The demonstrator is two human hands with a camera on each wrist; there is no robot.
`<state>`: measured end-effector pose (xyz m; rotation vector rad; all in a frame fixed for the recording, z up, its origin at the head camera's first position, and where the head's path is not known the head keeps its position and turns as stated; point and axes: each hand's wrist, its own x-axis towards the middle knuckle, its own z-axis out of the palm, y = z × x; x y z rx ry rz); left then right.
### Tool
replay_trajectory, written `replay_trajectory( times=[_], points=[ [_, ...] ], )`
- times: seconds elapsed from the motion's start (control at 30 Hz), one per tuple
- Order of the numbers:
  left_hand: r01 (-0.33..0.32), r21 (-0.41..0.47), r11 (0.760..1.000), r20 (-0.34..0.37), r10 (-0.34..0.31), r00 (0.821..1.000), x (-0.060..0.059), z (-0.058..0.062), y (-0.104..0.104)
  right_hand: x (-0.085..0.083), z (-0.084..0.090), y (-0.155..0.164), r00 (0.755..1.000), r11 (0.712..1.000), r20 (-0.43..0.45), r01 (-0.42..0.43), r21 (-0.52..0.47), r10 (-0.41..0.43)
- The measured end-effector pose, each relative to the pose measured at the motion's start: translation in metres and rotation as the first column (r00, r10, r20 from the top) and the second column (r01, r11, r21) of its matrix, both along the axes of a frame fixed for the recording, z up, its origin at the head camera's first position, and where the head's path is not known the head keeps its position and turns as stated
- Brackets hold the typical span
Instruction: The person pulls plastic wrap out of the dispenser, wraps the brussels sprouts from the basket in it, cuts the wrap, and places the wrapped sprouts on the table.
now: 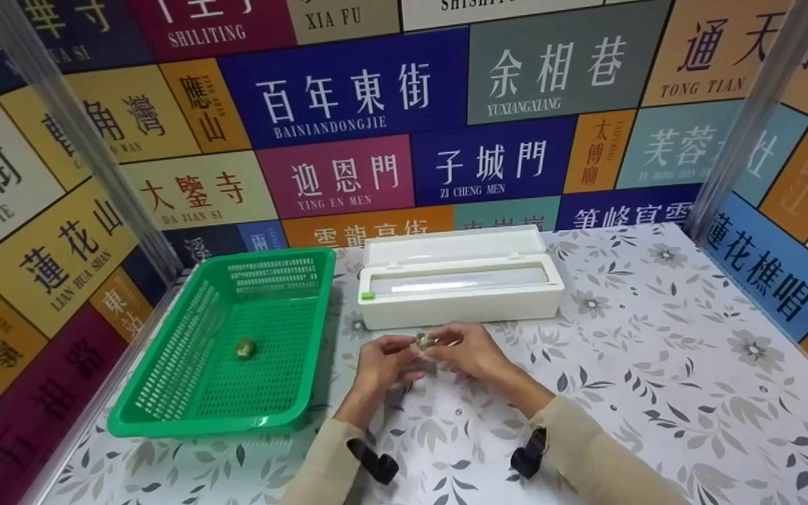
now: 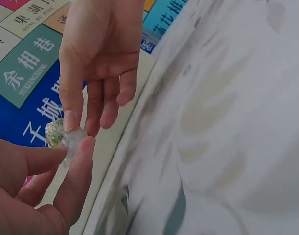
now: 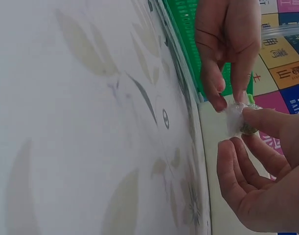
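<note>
Both hands meet in front of the white box around a small greenish ball (image 1: pixel 423 341) wrapped in clear plastic film. The left hand (image 1: pixel 383 361) pinches the bunched film (image 2: pixel 75 141) between thumb and fingers. From the other side, the right hand (image 1: pixel 474 348) holds the wrapped ball, its thumb pressed on it and fingers beneath, as the right wrist view shows. Fingertips partly hide the ball (image 3: pixel 249 129). A similar greenish ball (image 1: pixel 245 348) lies in the green basket (image 1: pixel 325 308) to the left.
Just behind the hands stands a white box (image 1: pixel 460 308) with its lid (image 1: pixel 456 245) raised and clear film inside. A small green piece (image 1: pixel 367 296) sits on its left front edge. The tablecloth (image 1: pixel 656 393) has a leaf print. Signboard-patterned panels (image 1: pixel 348 91) border the table.
</note>
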<state>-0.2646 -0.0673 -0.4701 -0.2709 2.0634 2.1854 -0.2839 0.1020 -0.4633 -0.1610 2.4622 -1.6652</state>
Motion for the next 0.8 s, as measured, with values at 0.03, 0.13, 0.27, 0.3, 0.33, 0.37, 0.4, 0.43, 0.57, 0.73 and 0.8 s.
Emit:
replay_trajectory(
  times=[0.03, 0.13, 0.27, 0.3, 0.33, 0.37, 0.4, 0.43, 0.57, 0.73, 0.8],
  points=[
    [0.007, 0.013, 1.000, -0.002, -0.007, 1.000, -0.001, 0.002, 0.003, 0.000, 0.001, 0.003, 1.000, 1.000, -0.007, 0.000, 0.004, 0.000],
    [0.021, 0.049, 0.999, 0.008, -0.022, 1.000, -0.003, 0.005, 0.013, 0.001, 0.004, 0.014, 1.000, 1.000, -0.019, -0.002, 0.014, 0.002],
    [0.071, 0.031, 0.997, -0.017, -0.071, 0.997, -0.006, 0.007, 0.028, 0.003, 0.005, 0.033, 1.000, 1.000, -0.030, 0.008, 0.001, -0.008],
    [0.091, 0.022, 0.996, -0.026, -0.090, 0.996, -0.007, 0.007, 0.032, 0.003, 0.005, 0.038, 0.999, 1.000, -0.034, 0.010, -0.006, -0.010],
    [0.113, 0.013, 0.994, -0.036, -0.112, 0.993, -0.008, 0.007, 0.037, 0.004, 0.004, 0.045, 0.999, 1.000, -0.039, 0.014, -0.011, -0.014],
    [0.134, 0.005, 0.991, -0.043, -0.134, 0.990, -0.010, 0.007, 0.043, 0.004, 0.004, 0.052, 0.999, 1.000, -0.046, 0.018, -0.011, -0.019],
    [0.153, -0.004, 0.988, -0.052, -0.153, 0.987, -0.011, 0.007, 0.049, 0.005, 0.004, 0.059, 0.998, 1.000, -0.054, 0.022, -0.007, -0.023],
    [0.168, -0.008, 0.986, -0.054, -0.169, 0.984, -0.012, 0.007, 0.055, 0.006, 0.003, 0.065, 0.998, 1.000, -0.066, 0.025, -0.005, -0.026],
    [0.191, -0.032, 0.981, -0.056, -0.192, 0.980, -0.016, 0.007, 0.082, 0.009, 0.002, 0.091, 0.989, 0.998, -0.139, 0.049, 0.034, -0.043],
    [0.183, -0.073, 0.980, -0.024, -0.186, 0.982, -0.022, 0.006, 0.124, 0.011, 0.003, 0.129, 0.981, 0.992, -0.173, 0.102, 0.080, -0.087],
    [0.174, -0.086, 0.981, -0.014, -0.175, 0.984, -0.023, 0.005, 0.146, 0.012, 0.004, 0.148, 0.982, 0.987, -0.153, 0.124, 0.107, -0.107]
  ],
)
